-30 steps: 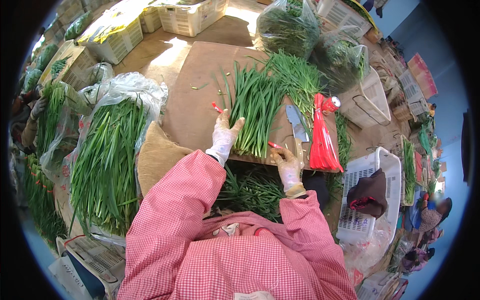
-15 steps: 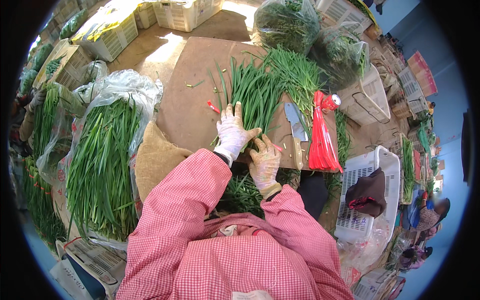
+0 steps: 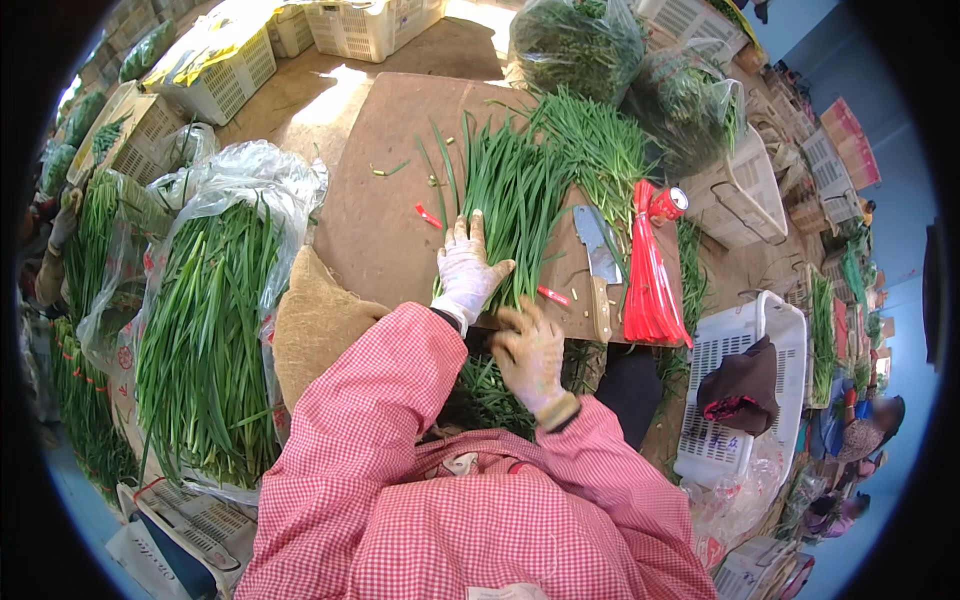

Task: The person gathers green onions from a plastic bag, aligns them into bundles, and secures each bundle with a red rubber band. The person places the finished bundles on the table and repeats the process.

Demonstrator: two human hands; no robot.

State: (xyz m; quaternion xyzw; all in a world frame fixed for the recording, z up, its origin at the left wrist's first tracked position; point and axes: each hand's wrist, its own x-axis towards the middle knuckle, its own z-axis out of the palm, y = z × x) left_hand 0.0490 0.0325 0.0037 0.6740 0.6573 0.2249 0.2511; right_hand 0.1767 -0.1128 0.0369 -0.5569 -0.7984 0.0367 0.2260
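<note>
A bunch of long green garlic chives [image 3: 515, 190] lies on a brown board [image 3: 385, 140], its cut ends toward me. My left hand [image 3: 468, 272], in a stained white glove, rests on the bunch's near left side with fingers stretched and thumb apart. Close to the board's near edge, my right hand [image 3: 532, 355] is gloved too. Its fingers are bent and smeared by motion, and whether they hold anything is unclear. A red strip [image 3: 554, 296] lies just beyond it. To the right are a cleaver [image 3: 598, 250] with a wooden handle and a bundle of red strips [image 3: 652, 290].
More chives [image 3: 600, 135] lie at the board's far right, beside a red can [image 3: 668, 205]. A large plastic bag of chives [image 3: 205, 330] stands on the left, near burlap [image 3: 315, 320]. A white crate [image 3: 715, 450] with a dark cloth [image 3: 740, 385] stands at right. Other people work nearby.
My right hand has drawn back toward me off the chives' cut ends, uncovering the red strip. My left hand stays on the bunch.
</note>
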